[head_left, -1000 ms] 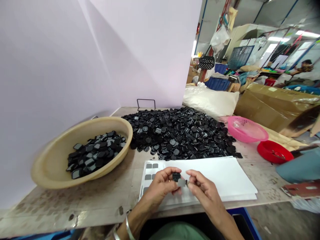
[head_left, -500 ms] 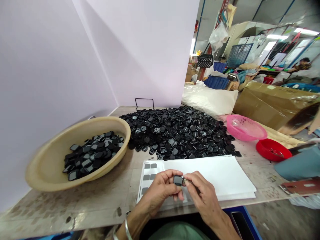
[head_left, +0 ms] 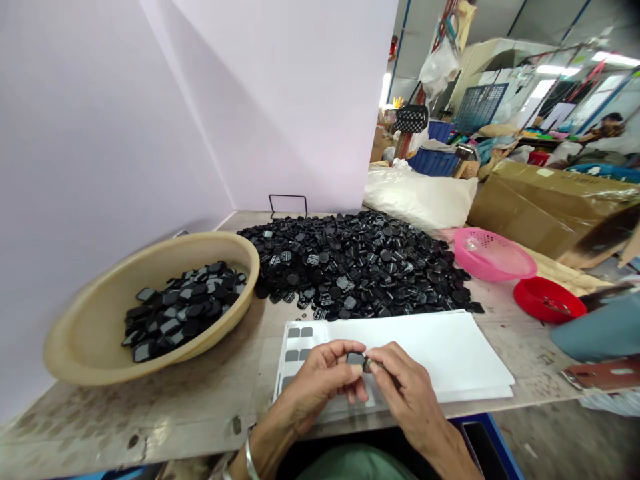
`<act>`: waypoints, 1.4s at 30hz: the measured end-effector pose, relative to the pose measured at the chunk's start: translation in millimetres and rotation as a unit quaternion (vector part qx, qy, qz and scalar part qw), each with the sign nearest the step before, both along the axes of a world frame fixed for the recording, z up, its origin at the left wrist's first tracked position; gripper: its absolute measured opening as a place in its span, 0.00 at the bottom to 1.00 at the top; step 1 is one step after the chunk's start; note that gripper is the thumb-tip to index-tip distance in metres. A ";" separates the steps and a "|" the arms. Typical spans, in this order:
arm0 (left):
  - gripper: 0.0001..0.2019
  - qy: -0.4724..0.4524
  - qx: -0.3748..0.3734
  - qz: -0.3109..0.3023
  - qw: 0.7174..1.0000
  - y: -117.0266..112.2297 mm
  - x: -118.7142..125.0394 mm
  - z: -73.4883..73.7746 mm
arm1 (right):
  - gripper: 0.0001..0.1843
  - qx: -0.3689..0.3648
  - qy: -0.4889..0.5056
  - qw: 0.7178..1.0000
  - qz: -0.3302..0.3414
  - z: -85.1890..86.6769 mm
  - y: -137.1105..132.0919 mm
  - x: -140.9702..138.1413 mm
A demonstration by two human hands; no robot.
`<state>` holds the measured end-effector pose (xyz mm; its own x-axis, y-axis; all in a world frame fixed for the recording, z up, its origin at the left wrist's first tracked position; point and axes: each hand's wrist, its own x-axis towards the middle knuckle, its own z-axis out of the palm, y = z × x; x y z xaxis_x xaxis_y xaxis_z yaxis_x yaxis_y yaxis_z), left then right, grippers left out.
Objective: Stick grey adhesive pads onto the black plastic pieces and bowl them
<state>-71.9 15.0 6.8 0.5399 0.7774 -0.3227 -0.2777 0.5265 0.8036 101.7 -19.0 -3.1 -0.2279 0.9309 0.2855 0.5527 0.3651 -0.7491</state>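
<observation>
In front of me, my left hand pinches a small black plastic piece with a grey rounded-square face. My right hand is closed close beside it, fingertips meeting the piece's right edge. Something small and dark shows between those fingertips, too little of it to name. Beneath both hands lies a stack of white sheets. Rows of grey rounded squares show on a sheet at its left side, partly hidden by my left hand. Behind the paper spreads a large heap of similar black pieces.
A beige basin on the left holds several black pieces with grey faces. To the right stand a pink strainer basket, a red bowl and a grey-blue container. A white sack and a cardboard box lie behind.
The black piece has tilted slightly in my left fingers, and my left thumb now covers its lower right part. My right hand stays nearly in place. The view shifts a little.
</observation>
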 end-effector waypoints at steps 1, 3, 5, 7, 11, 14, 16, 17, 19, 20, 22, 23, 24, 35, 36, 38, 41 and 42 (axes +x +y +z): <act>0.18 -0.006 -0.002 -0.001 1.000 0.0 -0.5 -0.1 | 0.12 0.002 -0.001 1.000 0.006 0.2 0.3 -0.2; 0.18 -0.011 -0.004 0.005 1.000 -0.2 -1.1 -0.5 | 0.12 0.007 -0.003 1.000 0.014 0.7 0.9 -0.7; 0.18 -0.009 -0.007 0.012 1.000 -0.3 -1.5 -1.1 | 0.12 0.010 -0.007 1.000 0.019 1.5 1.6 -1.2; 0.19 -0.007 -0.010 0.015 1.000 0.1 -1.9 -1.7 | 0.12 0.009 -0.014 1.000 0.021 2.6 2.3 -1.8; 0.18 -0.008 -0.009 0.013 1.000 1.5 -2.7 -2.9 | 0.12 0.005 -0.017 0.999 0.028 4.9 3.4 -3.1; 0.16 -0.006 -0.008 0.013 1.000 1.9 -3.5 -3.5 | 0.12 0.002 -0.010 1.000 0.029 6.0 3.7 -4.0; 0.15 -0.004 -0.010 0.014 1.000 1.9 -4.0 -3.8 | 0.12 -0.003 -0.004 1.000 0.028 6.1 3.5 -4.3; 0.15 -0.006 -0.010 0.014 1.000 1.9 -4.2 -4.0 | 0.12 -0.005 0.001 1.000 0.027 5.9 3.4 -4.4; 0.15 -0.011 -0.010 0.014 1.000 1.8 -4.5 -4.8 | 0.12 -0.014 0.014 0.999 0.025 5.5 3.3 -4.6; 0.16 -0.012 -0.011 0.016 1.000 1.8 -4.5 -5.3 | 0.12 -0.019 0.021 0.999 0.023 5.3 3.3 -4.7; 0.16 -0.012 -0.013 0.020 1.000 1.8 -4.6 -6.0 | 0.12 -0.029 0.032 0.999 0.022 5.1 3.2 -5.0; 0.16 -0.013 -0.014 0.021 1.000 1.7 -4.6 -5.9 | 0.12 -0.035 0.036 0.999 0.022 5.1 3.2 -5.2; 0.16 -0.014 -0.015 0.019 1.000 1.6 -4.8 -5.3 | 0.12 -0.039 0.038 0.998 0.022 5.2 3.1 -5.3; 0.18 0.003 -0.010 0.008 1.000 3.3 -8.9 0.9 | 0.10 -0.040 0.025 0.998 0.029 6.9 4.1 -5.8; 0.16 0.015 -0.002 0.010 1.000 3.2 -8.6 -1.6 | 0.10 -0.034 0.011 0.999 0.032 7.2 3.9 -7.0; 0.13 0.062 0.036 0.014 0.997 1.9 -8.0 -5.4 | 0.10 -0.018 -0.028 0.999 0.034 7.4 3.7 -10.7; 0.09 0.206 0.190 0.032 0.959 -2.2 -12.8 -2.1 | 0.11 0.009 -0.095 0.995 0.033 6.6 5.3 -17.1; 0.08 0.262 0.257 0.056 0.928 -3.3 -18.1 2.6 | 0.11 0.014 -0.121 0.992 0.027 6.1 6.7 -18.6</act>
